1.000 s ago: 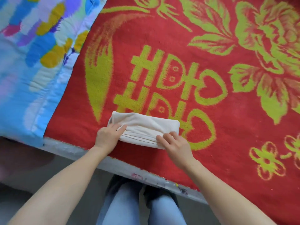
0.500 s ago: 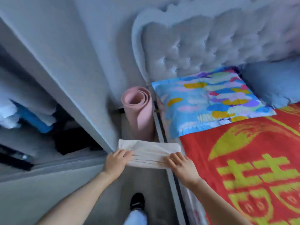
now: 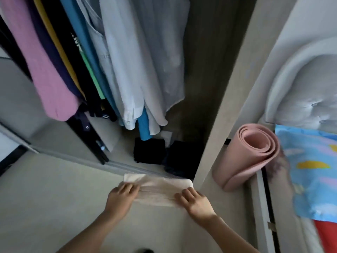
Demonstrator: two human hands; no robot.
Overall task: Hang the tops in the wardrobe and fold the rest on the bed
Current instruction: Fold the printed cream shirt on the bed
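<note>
Both hands hold the folded cloth [image 3: 160, 190] (cream) before the wardrobe [image 3: 209, 114].

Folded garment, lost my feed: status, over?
Left hand, right hand grip ends of folded cream garment. Held before open wardrobe. Dark folded piles on its floor ahead.

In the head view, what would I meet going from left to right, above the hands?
Pink hanging garment, pale grey hanging shirt, beige wardrobe side panel, rolled pink foam mat, blue patterned pillow.
</note>
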